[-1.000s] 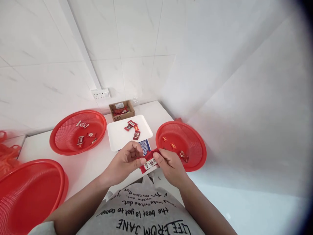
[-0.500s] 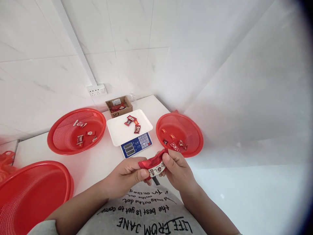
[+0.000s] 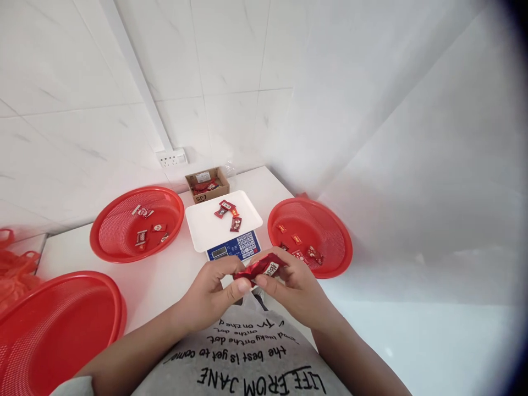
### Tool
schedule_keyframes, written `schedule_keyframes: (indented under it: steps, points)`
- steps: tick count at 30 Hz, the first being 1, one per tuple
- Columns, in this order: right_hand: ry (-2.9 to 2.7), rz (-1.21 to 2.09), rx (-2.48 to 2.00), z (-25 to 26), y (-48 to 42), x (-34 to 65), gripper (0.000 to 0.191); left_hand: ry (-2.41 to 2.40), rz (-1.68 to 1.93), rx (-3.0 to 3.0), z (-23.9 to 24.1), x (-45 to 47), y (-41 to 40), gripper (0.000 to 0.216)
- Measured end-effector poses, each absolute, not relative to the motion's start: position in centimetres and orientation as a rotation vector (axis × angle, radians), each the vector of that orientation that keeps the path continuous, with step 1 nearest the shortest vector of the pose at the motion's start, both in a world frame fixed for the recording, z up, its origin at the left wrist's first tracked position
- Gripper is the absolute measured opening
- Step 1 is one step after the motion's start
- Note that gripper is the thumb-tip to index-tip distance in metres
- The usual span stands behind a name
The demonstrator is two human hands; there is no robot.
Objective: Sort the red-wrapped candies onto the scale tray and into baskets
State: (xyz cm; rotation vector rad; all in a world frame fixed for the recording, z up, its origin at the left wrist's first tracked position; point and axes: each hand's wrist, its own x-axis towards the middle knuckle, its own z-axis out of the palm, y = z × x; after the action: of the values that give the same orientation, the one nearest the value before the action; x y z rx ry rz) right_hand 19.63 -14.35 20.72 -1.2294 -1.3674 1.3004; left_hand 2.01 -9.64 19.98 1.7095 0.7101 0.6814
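Between my two hands, close to my shirt, is a red wrapped snack packet with a white label. My left hand pinches its left end between thumb and fingers. My right hand grips the other end, the thumb pressed on the front and the fingers curled behind. Just beyond my hands stands a digital scale with a white pan. Several small wrapped candies lie on the pan. My fingers partly cover the near edge of the scale.
Right of the scale, a red basket holds several wrapped sweets; another red basket with sweets stands left. A larger red basket is at lower left, near red plastic bags. Behind the scale sits a cardboard box of packets.
My hands have turned the packet so its label tilts and shows less. My right thumb has moved inward and down along it. The view has shifted slightly.
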Motion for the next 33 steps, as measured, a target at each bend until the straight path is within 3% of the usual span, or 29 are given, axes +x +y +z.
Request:
schedule_keyframes:
  steps: [7,13,17,33]
  points:
    - [-1.788,1.389,-1.407,21.6,-11.6,22.3,0.015,0.869,0.635,1.779,21.1,4.7,-7.7,0.027]
    - [-1.626,1.340,-1.249,20.7,-9.2,26.0,0.032,0.894,0.901,1.372,21.0,8.4,-5.7,0.032]
    - [-1.493,1.304,-1.160,20.3,-8.1,28.4,0.040,0.784,0.858,1.133,21.0,10.8,-4.5,0.031]
    - [-1.365,1.176,-1.038,19.7,-6.0,35.0,0.046,0.610,0.789,0.921,21.2,17.7,-2.8,0.030]
